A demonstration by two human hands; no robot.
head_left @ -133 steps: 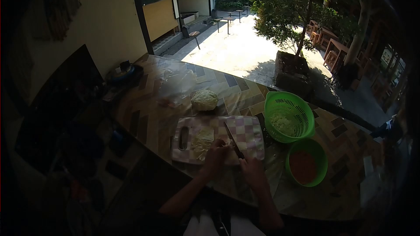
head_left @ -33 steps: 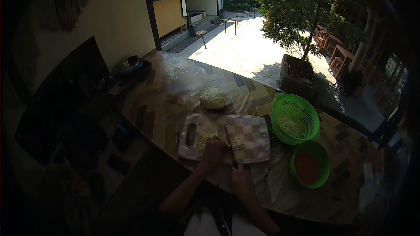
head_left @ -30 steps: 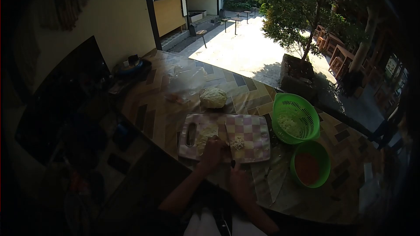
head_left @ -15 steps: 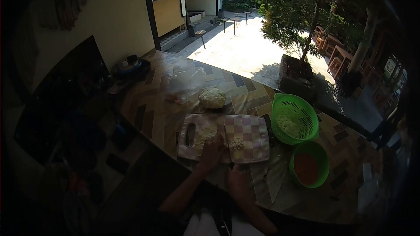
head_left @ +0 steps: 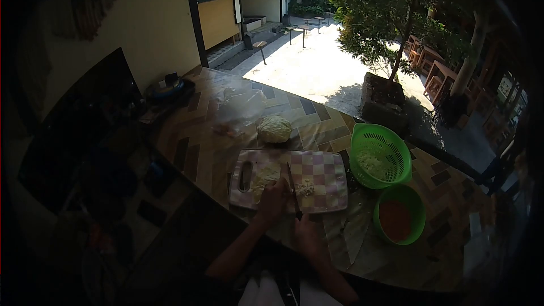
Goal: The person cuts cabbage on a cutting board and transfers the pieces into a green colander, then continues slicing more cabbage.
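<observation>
On a checkered cutting board (head_left: 331, 170), my left hand (head_left: 273, 199) is closed over a pale cabbage piece (head_left: 264, 182), pressing it down. My right hand (head_left: 309, 238) grips a knife (head_left: 292, 186) by its dark handle, and the blade points away from me just right of my left fingers. To the right of the blade lies a small heap of chopped cabbage (head_left: 305, 187). Beyond the board's far edge sits a larger cabbage head (head_left: 274, 129).
Right of the board stand a green colander (head_left: 381, 156) holding shredded pale pieces and a green bowl (head_left: 418, 215) with orange contents. A clear plastic bag (head_left: 241, 102) lies farther back. Dark items crowd the left, and a potted tree (head_left: 385, 99) stands outside past the table.
The knife blade now shows clearly on the board, slightly tilted beside the left fingers. Both hands stay in nearly the same place.
</observation>
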